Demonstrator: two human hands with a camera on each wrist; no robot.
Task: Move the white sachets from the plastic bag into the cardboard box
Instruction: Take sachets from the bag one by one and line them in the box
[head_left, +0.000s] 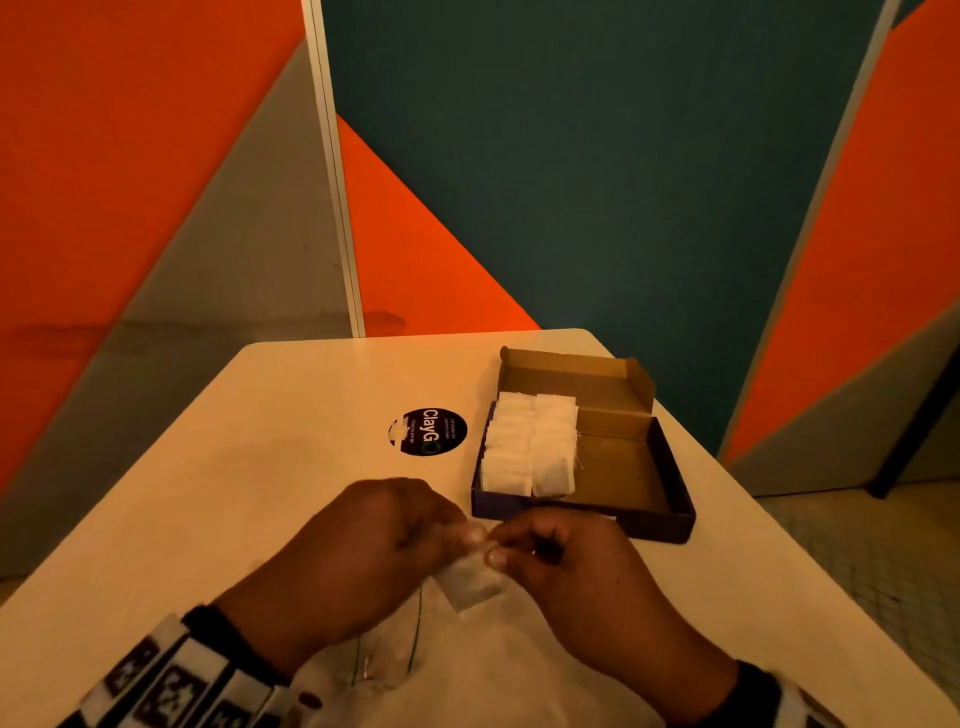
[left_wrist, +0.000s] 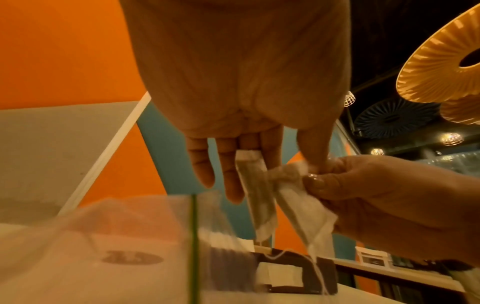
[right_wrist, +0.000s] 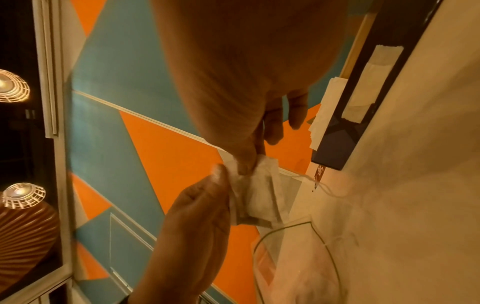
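- The cardboard box (head_left: 649, 499) sits open at the far right of the tabletop (head_left: 270, 415), with two neat rows of white sachets (head_left: 530, 447) filling its left part; the right part shows bare cardboard floor.
- So a good share of the job looks done, and there is room in the box for more.
- The left hand (head_left: 358, 545) and the right hand (head_left: 576, 561) meet over the near edge of the tabletop, just short of the box.
- Each grip is pinching: in the left wrist view the left hand holds one held sachet (left_wrist: 255, 195) between its fingers, and the right hand pinches a second sachet (left_wrist: 303, 207) beside it, the two touching at their tops as if being pulled apart.
- A thin string (left_wrist: 318, 267) hangs from the second one.
- The plastic bag (head_left: 467, 665) lies flat under the hands, clear and crumpled; how many sachets remain inside I cannot tell.
- What is left, by my reading: carry these two to the box, then empty whatever the bag contains.
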